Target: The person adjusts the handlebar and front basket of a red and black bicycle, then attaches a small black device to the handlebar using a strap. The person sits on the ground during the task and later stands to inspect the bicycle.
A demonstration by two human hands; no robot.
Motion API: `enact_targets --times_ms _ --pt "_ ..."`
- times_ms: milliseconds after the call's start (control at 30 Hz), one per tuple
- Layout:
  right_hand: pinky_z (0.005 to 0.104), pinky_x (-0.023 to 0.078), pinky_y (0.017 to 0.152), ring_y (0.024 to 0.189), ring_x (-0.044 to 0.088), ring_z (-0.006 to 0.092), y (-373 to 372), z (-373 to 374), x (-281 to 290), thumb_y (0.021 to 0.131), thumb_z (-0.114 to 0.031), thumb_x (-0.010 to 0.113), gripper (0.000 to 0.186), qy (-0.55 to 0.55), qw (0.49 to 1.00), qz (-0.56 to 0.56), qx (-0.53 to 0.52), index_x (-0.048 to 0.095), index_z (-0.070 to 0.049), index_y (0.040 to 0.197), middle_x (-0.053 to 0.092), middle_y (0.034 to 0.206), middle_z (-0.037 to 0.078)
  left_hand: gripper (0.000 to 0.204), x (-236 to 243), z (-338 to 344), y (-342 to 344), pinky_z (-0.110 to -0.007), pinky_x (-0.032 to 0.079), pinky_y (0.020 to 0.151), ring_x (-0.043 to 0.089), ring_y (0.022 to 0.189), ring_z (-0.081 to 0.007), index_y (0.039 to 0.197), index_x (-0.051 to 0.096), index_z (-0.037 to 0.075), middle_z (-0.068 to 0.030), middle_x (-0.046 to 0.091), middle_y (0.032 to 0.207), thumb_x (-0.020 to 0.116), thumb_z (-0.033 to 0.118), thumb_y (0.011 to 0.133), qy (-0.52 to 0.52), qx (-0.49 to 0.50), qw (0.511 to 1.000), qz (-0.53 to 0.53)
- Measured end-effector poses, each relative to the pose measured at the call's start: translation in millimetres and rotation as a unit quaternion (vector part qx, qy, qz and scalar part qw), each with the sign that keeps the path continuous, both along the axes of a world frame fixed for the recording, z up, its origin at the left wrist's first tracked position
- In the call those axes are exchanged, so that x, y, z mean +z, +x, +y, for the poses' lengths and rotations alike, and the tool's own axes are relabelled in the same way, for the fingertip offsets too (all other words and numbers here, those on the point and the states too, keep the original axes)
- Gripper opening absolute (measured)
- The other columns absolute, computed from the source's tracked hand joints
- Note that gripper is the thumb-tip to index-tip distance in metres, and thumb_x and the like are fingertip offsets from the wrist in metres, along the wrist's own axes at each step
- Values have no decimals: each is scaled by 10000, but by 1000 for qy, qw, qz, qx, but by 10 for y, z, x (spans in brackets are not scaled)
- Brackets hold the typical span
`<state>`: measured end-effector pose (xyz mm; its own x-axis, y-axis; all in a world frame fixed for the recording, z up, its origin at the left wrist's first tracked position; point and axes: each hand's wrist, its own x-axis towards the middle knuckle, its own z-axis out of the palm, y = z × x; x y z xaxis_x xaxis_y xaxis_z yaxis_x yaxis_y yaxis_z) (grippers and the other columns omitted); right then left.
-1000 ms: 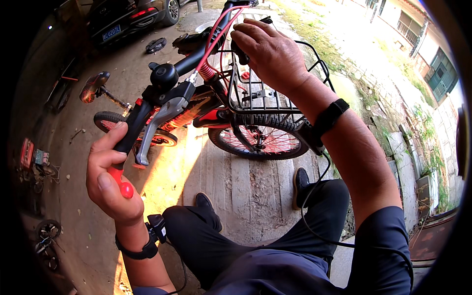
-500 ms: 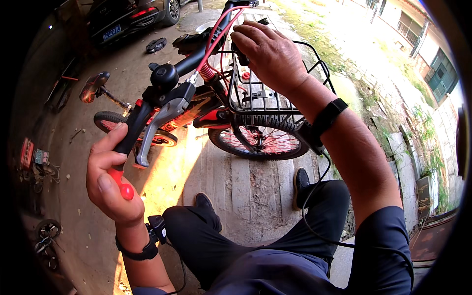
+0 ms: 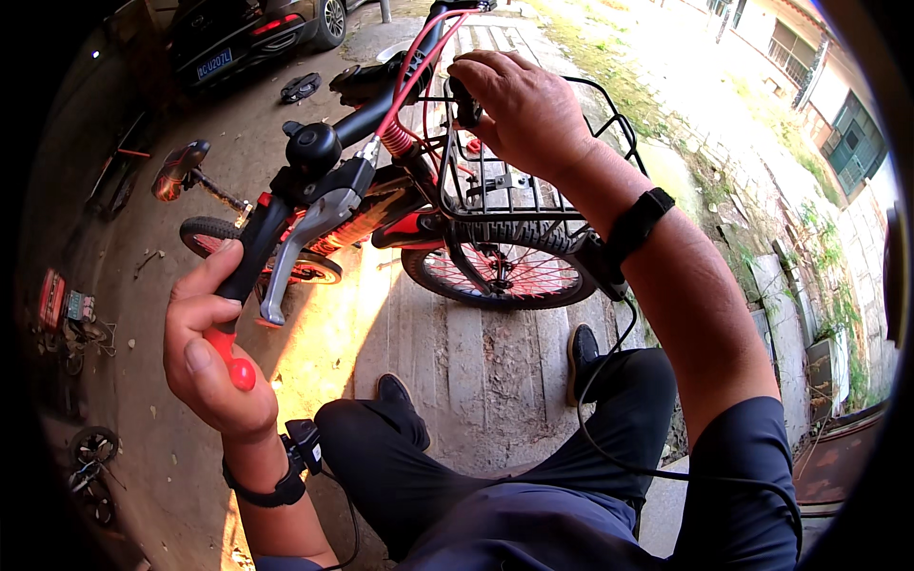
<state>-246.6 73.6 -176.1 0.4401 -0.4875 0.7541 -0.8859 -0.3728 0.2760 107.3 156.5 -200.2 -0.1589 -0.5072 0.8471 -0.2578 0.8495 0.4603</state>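
A bicycle leans across the view, its black handlebar [image 3: 371,114] running from lower left to the top. My left hand [image 3: 214,357] is closed round the black and red handlebar grip [image 3: 243,262], beside the grey brake lever [image 3: 286,262]. A round black bell [image 3: 314,147] sits further up the bar. My right hand [image 3: 528,105] is above the black wire basket [image 3: 519,215], its fingers curled over a small black piece [image 3: 465,107] of unclear kind. Below the basket is the front wheel [image 3: 500,276] with red spokes. Red cables [image 3: 405,86] run along the bar.
A dark car [image 3: 252,43] stands at the far left. On the ground near it lies a black object [image 3: 301,88]. The bicycle saddle [image 3: 181,169] is at the left. My shoes [image 3: 398,400] rest on grey planks [image 3: 457,381]. A cable [image 3: 609,443] hangs from my right wrist.
The handlebar and my left hand have shifted very slightly to the left. At the basket, my right hand has lowered a little, and more of the black piece shows.
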Motion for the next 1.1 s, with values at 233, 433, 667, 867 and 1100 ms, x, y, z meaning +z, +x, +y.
enact_targets --times_ms 233,433,667,867,1100 --pt "409 525 865 1060 633 279 -5 -11 14 787 -295 777 509 28 999 8 -27 565 -112 1211 618 1112 76 349 5 12 -4 -469 409 1060 598 1141 -359 901 487 4 -326 633 1228 292 274 1005 -4 3 1000 6" --pt "421 534 834 993 667 313 23 21 84 819 -404 770 515 83 995 5 -46 594 -90 1187 657 1093 102 363 -3 -3 21 -463 415 1058 603 1144 -360 906 497 -3 -310 640 1219 300 285 1006 2 3 1000 -6" --pt "452 530 812 999 663 326 20 40 125 794 -355 783 471 135 989 -23 -62 589 -102 1140 645 1088 104 388 46 -21 19 -440 478 998 643 1098 -354 888 515 -33 -294 658 1181 350 302 994 -16 14 1000 -17" --pt "408 508 988 1200 601 303 59 119 79 792 -185 768 527 97 994 -39 -42 588 -95 1279 622 1298 100 373 89 -10 29 -445 502 969 671 1052 -374 848 535 -32 -284 681 1129 385 282 986 -36 13 999 -17" --pt "405 449 1090 1313 530 282 39 149 168 754 -64 717 562 67 996 0 -57 583 -95 1299 597 1349 95 382 148 19 35 -432 497 965 668 1058 -373 867 565 -47 -281 682 1117 406 275 998 -45 8 998 -36"
